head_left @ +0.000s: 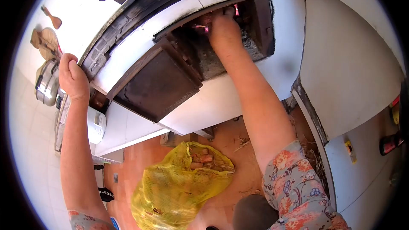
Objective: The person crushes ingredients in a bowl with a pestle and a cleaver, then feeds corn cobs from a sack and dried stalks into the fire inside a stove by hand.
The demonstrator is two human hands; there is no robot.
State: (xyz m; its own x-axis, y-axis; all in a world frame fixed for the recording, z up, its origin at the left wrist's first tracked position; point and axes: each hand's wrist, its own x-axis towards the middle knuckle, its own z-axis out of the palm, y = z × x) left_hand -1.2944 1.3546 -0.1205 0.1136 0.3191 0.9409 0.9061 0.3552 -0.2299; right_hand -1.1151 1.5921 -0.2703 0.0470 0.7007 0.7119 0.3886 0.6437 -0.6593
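Observation:
My right hand (223,27) reaches through the open firebox mouth of a white tiled stove (217,96). Its fingers are bent around something at the top of the opening that I cannot make out, with glowing embers (200,27) beside them. Grey ash (213,61) lies below on the firebox floor. The dark metal door (157,83) hangs open to the left of the opening. My left hand (74,76) is at the stove's left edge, its fingers curled closed; whatever they may hold is hidden.
A yellow mesh bag (170,187) with wood pieces (202,158) stands on the reddish floor below the stove. A metal pot (47,83), a white appliance (96,124) and hanging wooden utensils (46,42) are at the left. Twigs lie on the floor at the right.

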